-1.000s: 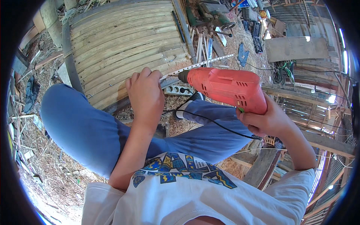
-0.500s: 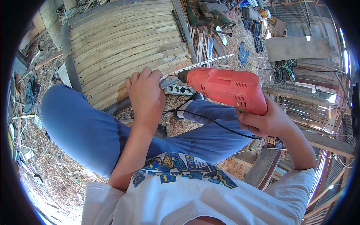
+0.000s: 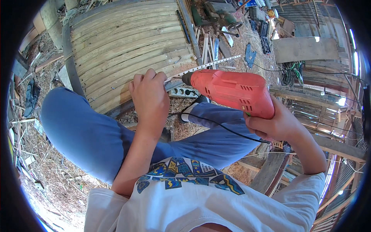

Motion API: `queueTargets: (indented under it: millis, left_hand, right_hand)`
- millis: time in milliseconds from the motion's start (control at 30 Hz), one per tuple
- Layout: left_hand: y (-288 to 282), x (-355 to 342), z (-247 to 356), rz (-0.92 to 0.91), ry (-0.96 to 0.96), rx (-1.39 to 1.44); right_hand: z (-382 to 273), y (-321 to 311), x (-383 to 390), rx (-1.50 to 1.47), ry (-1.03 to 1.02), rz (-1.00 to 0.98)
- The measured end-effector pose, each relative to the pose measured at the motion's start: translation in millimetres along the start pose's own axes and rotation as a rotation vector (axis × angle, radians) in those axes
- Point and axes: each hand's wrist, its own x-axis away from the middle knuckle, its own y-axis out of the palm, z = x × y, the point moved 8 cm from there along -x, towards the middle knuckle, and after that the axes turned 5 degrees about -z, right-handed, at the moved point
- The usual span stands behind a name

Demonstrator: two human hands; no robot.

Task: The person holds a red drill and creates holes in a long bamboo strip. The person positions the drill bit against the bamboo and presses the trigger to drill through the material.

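My right hand (image 3: 266, 125) is wrapped round the grip of a red power drill (image 3: 234, 91), which lies level and points left. Its black chuck (image 3: 186, 79) is close to the fingers of my left hand (image 3: 150, 98), and a thin bit reaches toward them. My left hand is closed at the near end of a narrow white strip with a row of dark holes (image 3: 210, 63). From there the strip slants away to the far right over the edge of a slatted wooden platform (image 3: 131, 46). My own fingers hide the bit's tip and the strip's gripped end.
A white power strip (image 3: 177, 92) with a plug in it sits below the platform edge. The drill's black cord (image 3: 220, 125) crosses over my legs. A dark rod (image 3: 183, 26) lies on the platform. Wood offcuts (image 3: 207, 48) and a handwheel (image 3: 235, 26) are beyond it.
Hardly anything differs. The drill and both hands have shifted very slightly left, and the grips are the same.
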Motion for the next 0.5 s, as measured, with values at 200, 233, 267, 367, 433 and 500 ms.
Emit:
queueTargets:
  millis: [200,233,267,367,433,500]
  left_hand:
    - [0.9,-0.7,1.8,-0.006,-0.001,0.007]
    - [0.4,-0.4,1.7,-0.007,0.0,0.011]
    - [0.4,-0.4,1.0,-0.007,-0.001,0.009]
    - [2.6,-0.6,0.4,-0.013,-0.005,0.0]
    - [3.3,-0.9,-0.6,-0.016,-0.019,-0.001]
    - [2.1,-1.2,-0.7,-0.022,-0.022,-0.002]
  right_hand:
    - [0.0,-9.3,3.1,0.081,0.009,0.107]
    - [-2.5,-5.7,3.5,0.065,0.032,0.074]
    - [-2.8,-2.5,3.3,0.049,0.056,0.042]
    - [3.5,-7.6,-0.6,0.048,-0.018,0.098]
    - [2.9,-7.0,1.0,0.056,0.004,0.097]
    - [-0.2,-6.0,2.3,0.065,0.023,0.093]
